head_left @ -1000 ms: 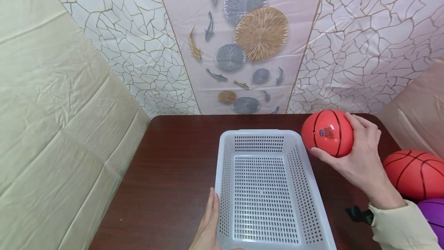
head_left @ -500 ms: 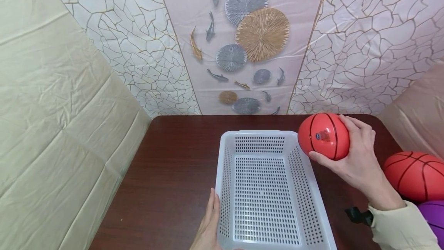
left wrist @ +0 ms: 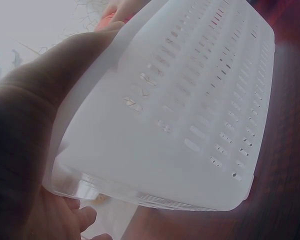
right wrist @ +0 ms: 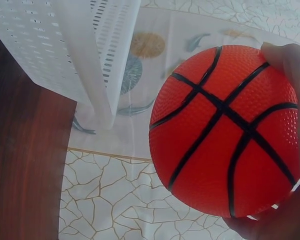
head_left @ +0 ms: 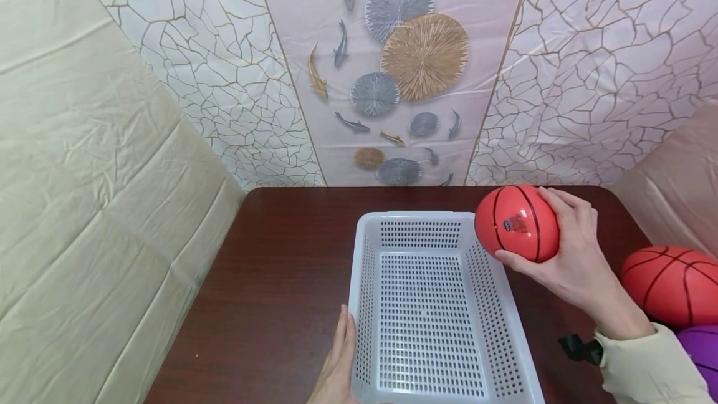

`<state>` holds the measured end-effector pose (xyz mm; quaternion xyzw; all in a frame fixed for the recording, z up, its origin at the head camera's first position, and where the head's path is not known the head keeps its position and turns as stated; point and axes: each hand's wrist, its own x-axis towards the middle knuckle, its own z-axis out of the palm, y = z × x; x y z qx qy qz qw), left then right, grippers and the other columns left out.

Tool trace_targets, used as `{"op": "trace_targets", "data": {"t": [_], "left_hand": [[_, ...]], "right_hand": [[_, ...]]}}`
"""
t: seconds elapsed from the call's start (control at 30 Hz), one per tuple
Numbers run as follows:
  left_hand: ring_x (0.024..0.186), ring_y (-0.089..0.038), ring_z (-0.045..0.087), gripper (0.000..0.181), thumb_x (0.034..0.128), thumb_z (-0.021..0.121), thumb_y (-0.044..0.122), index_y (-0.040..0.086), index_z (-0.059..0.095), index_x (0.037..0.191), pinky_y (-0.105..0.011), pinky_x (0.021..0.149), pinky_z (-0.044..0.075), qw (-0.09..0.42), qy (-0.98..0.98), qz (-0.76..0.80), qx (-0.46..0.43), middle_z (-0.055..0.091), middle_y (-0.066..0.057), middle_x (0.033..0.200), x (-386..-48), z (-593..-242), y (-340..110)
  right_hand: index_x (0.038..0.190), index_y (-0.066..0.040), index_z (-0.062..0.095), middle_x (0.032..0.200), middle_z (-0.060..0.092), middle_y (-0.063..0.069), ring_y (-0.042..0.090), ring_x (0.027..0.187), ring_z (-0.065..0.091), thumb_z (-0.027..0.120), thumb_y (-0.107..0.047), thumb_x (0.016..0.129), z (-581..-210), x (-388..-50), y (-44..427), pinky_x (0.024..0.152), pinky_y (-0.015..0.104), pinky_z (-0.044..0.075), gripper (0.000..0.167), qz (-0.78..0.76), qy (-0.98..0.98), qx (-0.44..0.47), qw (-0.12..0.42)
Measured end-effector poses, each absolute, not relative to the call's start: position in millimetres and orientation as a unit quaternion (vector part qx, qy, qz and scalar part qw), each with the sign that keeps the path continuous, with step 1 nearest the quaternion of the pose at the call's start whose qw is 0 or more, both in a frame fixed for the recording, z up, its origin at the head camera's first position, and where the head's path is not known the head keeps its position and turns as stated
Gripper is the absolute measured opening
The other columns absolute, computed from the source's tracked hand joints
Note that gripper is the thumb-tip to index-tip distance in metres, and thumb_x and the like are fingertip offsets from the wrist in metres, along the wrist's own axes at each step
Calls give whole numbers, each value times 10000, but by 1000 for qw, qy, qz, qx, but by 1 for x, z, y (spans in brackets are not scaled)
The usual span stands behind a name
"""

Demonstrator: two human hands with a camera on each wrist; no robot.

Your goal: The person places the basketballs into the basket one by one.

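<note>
My right hand point(head_left: 572, 260) grips a small red basketball point(head_left: 516, 223) with black lines, thumb at its near side and fingers over the far right. The ball hangs by the far right corner of a white perforated plastic basket point(head_left: 368, 304), partly over its rim. In the right wrist view the same basketball point(right wrist: 210, 145) fills much of the frame. My left hand point(head_left: 338, 363) holds the basket at its near left corner, fingers along the outer left wall. The left wrist view shows that hand's thumb lying across the rim of the basket point(left wrist: 100, 140).
On the right of the dark wooden table point(head_left: 269, 292) are another red ball point(head_left: 673, 285) and a purple ball point(head_left: 701, 348), cut by the frame edge. A patterned cloth point(head_left: 392, 142) hangs behind the table. A black strap point(head_left: 580, 349) sticks out by the right sleeve.
My right hand has carried the red basketball left and slightly nearer, from beside the basket's far right corner to partly over its rim. The left hand and basket have stayed put.
</note>
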<state>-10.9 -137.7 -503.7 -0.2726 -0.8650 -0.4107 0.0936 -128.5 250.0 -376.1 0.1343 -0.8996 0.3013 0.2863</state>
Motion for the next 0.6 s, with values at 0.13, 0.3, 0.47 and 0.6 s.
{"op": "trace_targets", "data": {"t": [0.13,0.3,0.47,0.6], "left_hand": [[1424,-359,199,1290,721,575,793,-100,74,1506,-642,831,447,98,-863,-411,-278,-14,-235,1602,-11,-505,-138],[1428,-370,179,1282,732,602,769,-95,59,1508,-669,829,432,91,-860,-419,-277,-32,-235,1601,-11,-503,-137],[1399,-447,206,1281,730,624,760,-62,45,1523,-722,801,395,71,-863,-427,-261,-46,-205,1610,-9,-500,-136],[1366,-500,236,1279,730,609,769,-67,49,1520,-742,781,377,71,-862,-431,-258,-42,-208,1609,-9,-501,-136]], "right_hand": [[1486,-127,360,1430,350,162,299,1284,287,971,-239,488,-376,-129,249,723,373,393,1176,300,-899,142,287],[1489,-127,357,1440,339,162,290,1298,280,968,-232,489,-376,-129,246,741,346,391,1177,297,-899,151,284],[1489,-118,355,1442,332,177,295,1311,267,971,-229,473,-376,-130,243,756,387,383,1193,300,-897,159,283],[1489,-115,355,1442,338,180,287,1322,263,971,-238,473,-376,-131,241,760,398,391,1194,297,-897,168,280]]}}
